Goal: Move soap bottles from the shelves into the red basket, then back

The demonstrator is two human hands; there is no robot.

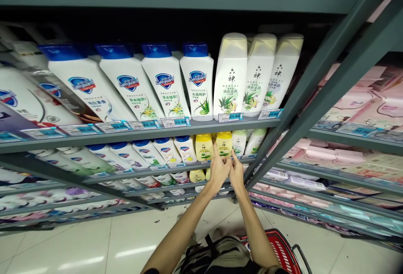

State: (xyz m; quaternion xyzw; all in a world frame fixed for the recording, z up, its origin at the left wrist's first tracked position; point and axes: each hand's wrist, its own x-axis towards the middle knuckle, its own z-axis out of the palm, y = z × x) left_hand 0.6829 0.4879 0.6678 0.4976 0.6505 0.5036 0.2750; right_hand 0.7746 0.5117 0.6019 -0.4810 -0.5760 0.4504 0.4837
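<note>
- Through the head camera I see the left hand (220, 170) at centre, just below the middle of the frame, its index finger pointing up along the gap between two yellow-capped bottles.
- The right hand (236, 174) is just beside it, a fingertip raised near the right yellow bottle (224, 143). I cannot tell whether either hand is clamped on anything, or whether the fingertips touch the bottle.
- That bottle stands upright on the lower shelf (126, 175), between the left yellow bottle (204, 148) and a white bottle (239, 140).
- I judge this to be a reach or a point, not a lift; any grasp from here calls for room around the neighbouring bottles.
- A red basket (279, 249) sits at lower right.
</note>
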